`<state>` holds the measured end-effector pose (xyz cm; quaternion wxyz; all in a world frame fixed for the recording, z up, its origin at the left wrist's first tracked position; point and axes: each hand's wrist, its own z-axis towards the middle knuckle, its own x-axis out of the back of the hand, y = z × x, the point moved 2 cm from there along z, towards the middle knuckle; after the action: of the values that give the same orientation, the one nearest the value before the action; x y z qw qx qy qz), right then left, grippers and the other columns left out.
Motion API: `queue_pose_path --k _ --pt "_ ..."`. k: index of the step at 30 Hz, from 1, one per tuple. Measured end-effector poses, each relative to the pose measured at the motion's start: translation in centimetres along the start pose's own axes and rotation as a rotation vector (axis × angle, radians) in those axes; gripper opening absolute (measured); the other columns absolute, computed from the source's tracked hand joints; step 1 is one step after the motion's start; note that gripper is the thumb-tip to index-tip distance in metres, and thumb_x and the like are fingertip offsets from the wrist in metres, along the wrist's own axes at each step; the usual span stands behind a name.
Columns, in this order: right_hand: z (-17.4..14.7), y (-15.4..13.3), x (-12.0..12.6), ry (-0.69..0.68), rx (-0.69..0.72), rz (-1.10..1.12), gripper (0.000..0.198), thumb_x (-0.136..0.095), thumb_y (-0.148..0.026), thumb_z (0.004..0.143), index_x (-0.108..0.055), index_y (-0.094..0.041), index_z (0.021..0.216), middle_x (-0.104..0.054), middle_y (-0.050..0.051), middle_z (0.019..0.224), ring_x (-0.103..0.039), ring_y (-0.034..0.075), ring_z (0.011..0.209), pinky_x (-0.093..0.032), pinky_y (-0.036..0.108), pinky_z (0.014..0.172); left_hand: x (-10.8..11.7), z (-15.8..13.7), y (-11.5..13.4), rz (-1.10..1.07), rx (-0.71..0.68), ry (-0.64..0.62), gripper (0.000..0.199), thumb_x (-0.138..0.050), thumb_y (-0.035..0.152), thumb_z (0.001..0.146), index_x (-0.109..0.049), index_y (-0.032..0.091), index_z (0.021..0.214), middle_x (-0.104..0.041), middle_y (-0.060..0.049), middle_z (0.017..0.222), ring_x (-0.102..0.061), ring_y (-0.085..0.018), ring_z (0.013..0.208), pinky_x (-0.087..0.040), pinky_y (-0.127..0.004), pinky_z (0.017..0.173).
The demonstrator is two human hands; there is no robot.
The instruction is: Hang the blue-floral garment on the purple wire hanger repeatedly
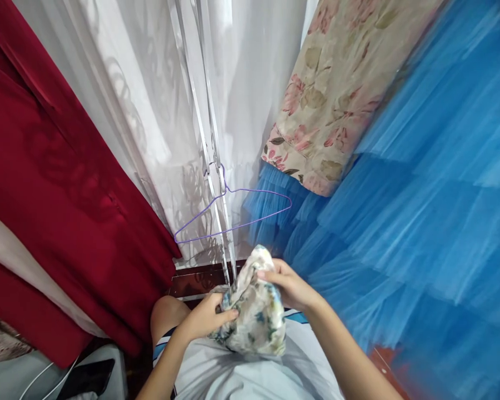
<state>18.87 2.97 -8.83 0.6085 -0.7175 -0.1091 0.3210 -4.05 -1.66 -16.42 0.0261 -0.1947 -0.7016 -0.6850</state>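
A bunched piece of floral-print cloth (256,316), pale with green, blue and yellow patches, is held in front of my body. My left hand (210,316) grips its left side, thumb lying on top. On the upper right edge my right hand (285,283) pinches the fabric, its thumb toward the middle. What kind of garment or cloth it is cannot be told from the folds. Just beyond the cloth, a purple wire hanger (233,226) hangs with nothing on it from a thin white metal stand (204,122).
Red curtain fabric (66,166) hangs on the left beside white sheer curtains (150,100). To the right are a floral fabric piece (325,111) and a tiered blue tulle skirt (420,211). A grey plastic chair (112,366) with a dark flat device (85,380) and white cable stands lower left.
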Motion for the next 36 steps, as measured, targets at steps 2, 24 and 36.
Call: queue_pose_path --k 2,24,36 --pt "-0.2 -1.7 1.2 0.102 0.038 0.014 0.031 -0.077 -0.040 0.071 -0.072 -0.014 0.086 -0.071 0.008 0.073 -0.065 0.021 0.061 -0.054 0.032 0.063 1.9 -0.4 -0.8 0.147 -0.062 0.116 0.019 -0.075 0.041 0.072 -0.075 0.022 0.076 -0.070 -0.005 0.077 -0.062 -0.026 0.077 -0.049 -0.033 0.076" --pt "6.9 -6.6 6.4 0.487 0.570 -0.468 0.019 -0.067 -0.030 0.074 -0.065 -0.018 0.089 -0.063 0.001 0.077 -0.054 0.016 0.067 -0.044 0.026 0.063 18.7 6.7 7.5 -0.163 -0.217 0.289 0.022 -0.077 0.035 0.073 -0.067 0.016 0.073 -0.061 0.000 0.068 -0.056 -0.015 0.066 -0.043 -0.021 0.062" --pt "10.9 -9.1 11.9 0.706 0.582 -0.858 0.080 -0.066 -0.029 0.074 -0.037 -0.010 0.147 -0.063 0.002 0.074 -0.056 0.019 0.064 -0.046 0.034 0.069 11.6 7.2 5.7 -0.559 -0.139 0.153 0.032 -0.083 0.023 0.063 -0.068 0.013 0.089 -0.067 -0.005 0.082 -0.063 -0.017 0.074 -0.048 -0.024 0.068"
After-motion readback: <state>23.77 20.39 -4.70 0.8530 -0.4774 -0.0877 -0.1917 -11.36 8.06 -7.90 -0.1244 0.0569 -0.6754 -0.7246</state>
